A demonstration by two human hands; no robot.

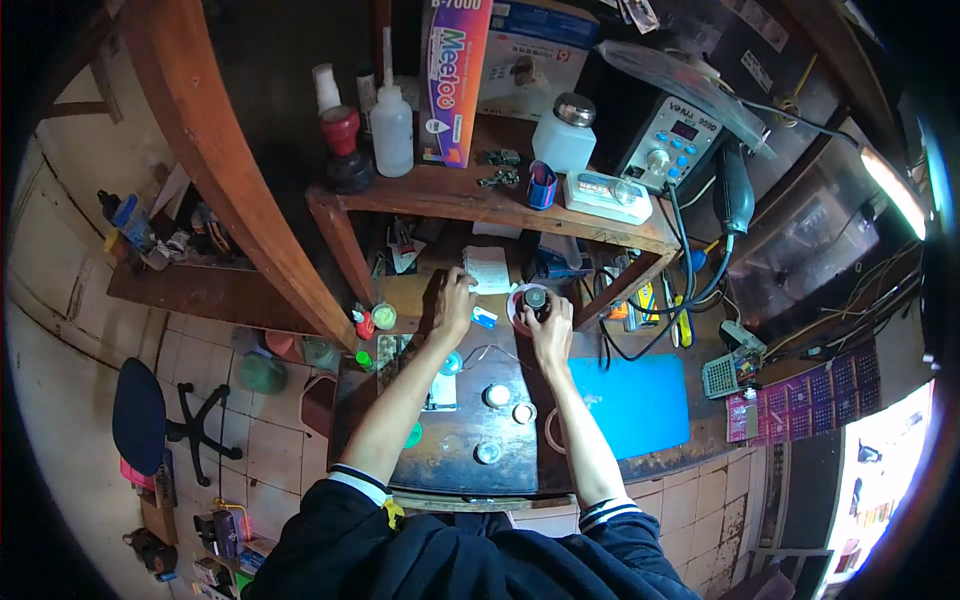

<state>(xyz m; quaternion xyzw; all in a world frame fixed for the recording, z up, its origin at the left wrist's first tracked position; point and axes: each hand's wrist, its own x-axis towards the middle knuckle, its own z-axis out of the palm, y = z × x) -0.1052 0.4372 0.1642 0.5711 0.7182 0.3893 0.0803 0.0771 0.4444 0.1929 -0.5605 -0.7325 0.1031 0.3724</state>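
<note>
A: Right hand (552,328)?
B: Fingers closed on a small dark round object (536,298), over a white-and-red ring (516,300), just past centre at 12 o'clock.
A: Left hand (453,305)?
B: At 9 o'clock of that ring, fingers resting on the bench (460,450); can't tell if it grips anything. White paper (488,268) at its 1 o'clock, small blue item (484,317) at its 3.
A: Else?
B: Blue mat (640,400) at 4 o'clock of the right hand, round lids (497,395) at 6.
</note>
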